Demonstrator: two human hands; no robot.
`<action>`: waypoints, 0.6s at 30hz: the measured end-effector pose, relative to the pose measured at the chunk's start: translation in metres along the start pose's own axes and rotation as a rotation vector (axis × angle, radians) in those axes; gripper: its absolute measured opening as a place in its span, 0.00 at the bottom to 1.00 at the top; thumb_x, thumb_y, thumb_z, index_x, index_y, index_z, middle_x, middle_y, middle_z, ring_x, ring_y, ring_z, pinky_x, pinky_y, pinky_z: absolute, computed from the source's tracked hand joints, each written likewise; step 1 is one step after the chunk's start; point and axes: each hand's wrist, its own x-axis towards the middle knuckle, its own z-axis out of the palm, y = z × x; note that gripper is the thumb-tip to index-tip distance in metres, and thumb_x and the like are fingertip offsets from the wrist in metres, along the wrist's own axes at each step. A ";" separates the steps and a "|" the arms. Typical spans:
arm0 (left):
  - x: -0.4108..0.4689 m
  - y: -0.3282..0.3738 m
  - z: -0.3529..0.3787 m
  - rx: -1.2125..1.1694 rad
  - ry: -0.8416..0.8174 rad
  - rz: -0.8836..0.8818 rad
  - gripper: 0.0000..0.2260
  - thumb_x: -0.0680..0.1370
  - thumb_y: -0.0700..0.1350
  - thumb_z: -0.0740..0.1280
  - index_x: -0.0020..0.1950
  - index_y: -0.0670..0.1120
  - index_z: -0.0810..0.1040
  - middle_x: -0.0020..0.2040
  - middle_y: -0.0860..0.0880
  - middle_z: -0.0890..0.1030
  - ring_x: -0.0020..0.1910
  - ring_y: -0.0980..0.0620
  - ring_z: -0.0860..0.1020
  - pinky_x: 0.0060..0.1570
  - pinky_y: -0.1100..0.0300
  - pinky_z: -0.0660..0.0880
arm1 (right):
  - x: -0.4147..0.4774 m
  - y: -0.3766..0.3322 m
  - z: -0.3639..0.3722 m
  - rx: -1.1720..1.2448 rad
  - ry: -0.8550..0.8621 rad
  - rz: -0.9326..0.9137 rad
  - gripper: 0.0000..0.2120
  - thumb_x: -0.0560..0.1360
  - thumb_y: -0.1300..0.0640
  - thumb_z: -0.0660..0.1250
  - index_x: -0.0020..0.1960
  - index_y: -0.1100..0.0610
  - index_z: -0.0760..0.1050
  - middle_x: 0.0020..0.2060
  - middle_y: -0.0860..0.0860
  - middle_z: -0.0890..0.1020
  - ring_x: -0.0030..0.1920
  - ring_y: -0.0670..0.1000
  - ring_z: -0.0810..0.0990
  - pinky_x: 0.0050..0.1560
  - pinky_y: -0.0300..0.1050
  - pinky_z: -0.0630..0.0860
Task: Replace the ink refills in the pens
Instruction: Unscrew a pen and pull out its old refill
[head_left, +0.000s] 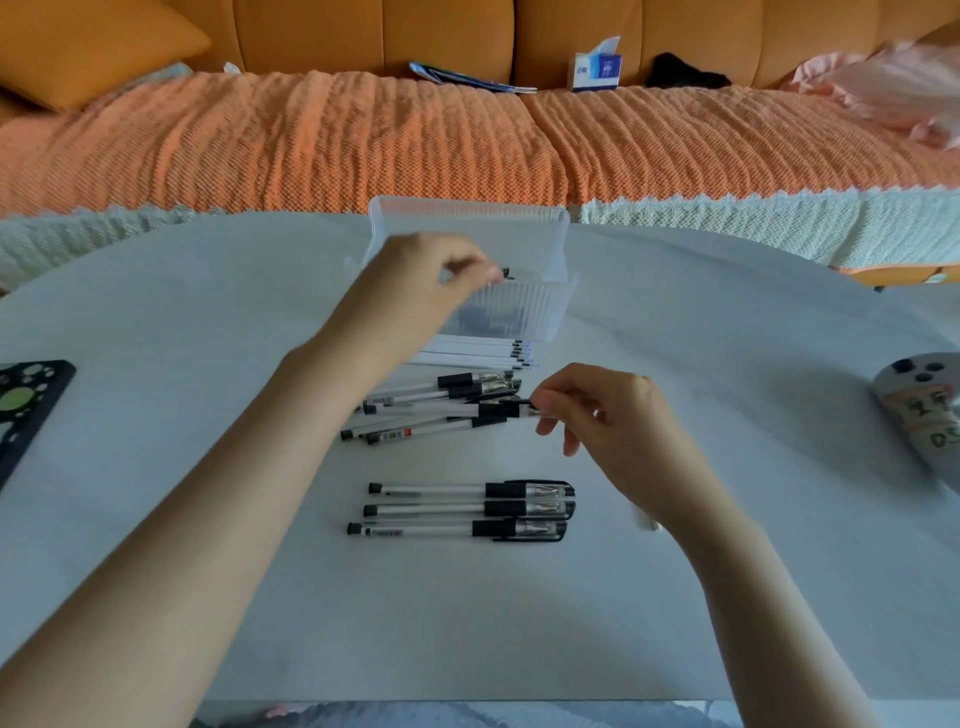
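While the left hand (431, 275) is pinched on a small dark item over the clear box (519, 306), the pen (447, 413) gripped by the right hand (597, 410) could be dragged, scattering the loose pile (431, 400) across the worktop (727, 364).

— What is the person wearing on the arms?
— Nothing: both forearms are bare, no sleeves in view. The left hand (415, 280) and right hand (608, 415) carry no gloves.

At frame centre, the right hand (597, 410) pinches a pen (498, 410) in the pile; the left hand (426, 280) hovers over a clear box (519, 312).
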 end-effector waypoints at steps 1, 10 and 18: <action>-0.014 0.006 0.002 -0.025 -0.043 0.007 0.09 0.78 0.49 0.64 0.52 0.49 0.82 0.50 0.56 0.82 0.50 0.61 0.78 0.55 0.66 0.71 | 0.000 0.000 0.000 0.013 0.014 0.003 0.08 0.76 0.55 0.65 0.39 0.49 0.77 0.31 0.42 0.81 0.28 0.44 0.76 0.30 0.30 0.66; -0.080 0.013 0.023 -0.111 -0.130 -0.111 0.07 0.72 0.53 0.70 0.48 0.56 0.81 0.44 0.61 0.83 0.45 0.65 0.79 0.51 0.58 0.75 | -0.003 -0.010 0.003 0.103 -0.017 -0.044 0.07 0.76 0.59 0.65 0.40 0.55 0.79 0.30 0.45 0.81 0.29 0.44 0.75 0.32 0.30 0.69; -0.086 0.003 0.036 -0.101 -0.118 -0.124 0.07 0.73 0.56 0.67 0.44 0.54 0.80 0.35 0.59 0.82 0.39 0.60 0.80 0.45 0.54 0.76 | -0.003 -0.009 0.005 0.138 -0.110 -0.063 0.03 0.74 0.60 0.67 0.44 0.57 0.79 0.33 0.50 0.81 0.30 0.44 0.77 0.33 0.29 0.69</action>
